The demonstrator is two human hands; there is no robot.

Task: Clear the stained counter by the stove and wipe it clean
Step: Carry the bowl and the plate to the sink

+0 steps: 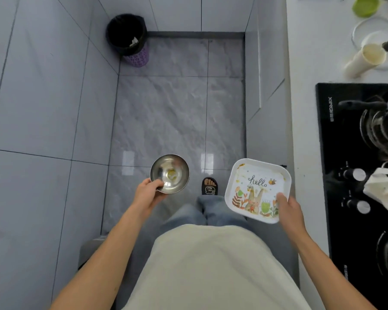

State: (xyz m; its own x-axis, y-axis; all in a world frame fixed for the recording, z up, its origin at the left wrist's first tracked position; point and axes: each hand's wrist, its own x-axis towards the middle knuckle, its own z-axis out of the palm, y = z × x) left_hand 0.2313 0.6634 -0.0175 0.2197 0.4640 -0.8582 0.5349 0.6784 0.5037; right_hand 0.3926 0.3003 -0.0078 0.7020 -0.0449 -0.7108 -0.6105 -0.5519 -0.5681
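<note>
Left hand (pixel 148 190) pinched the steel bowl (pixel 169 173) rim; right hand (pixel 288 205) gripped the square plate (pixel 257 189), both over the floor, left of the counter (pixel 305 130). Residue inside, probably egg: carry both level to avoid drips.

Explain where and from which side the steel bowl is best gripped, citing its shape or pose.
Grip the rim of the bowl from its near left side, as the left hand does: the thin lip suits a thumb-inside pinch, the bowl stays upright, and the yellow residue in the middle is avoided.
</note>
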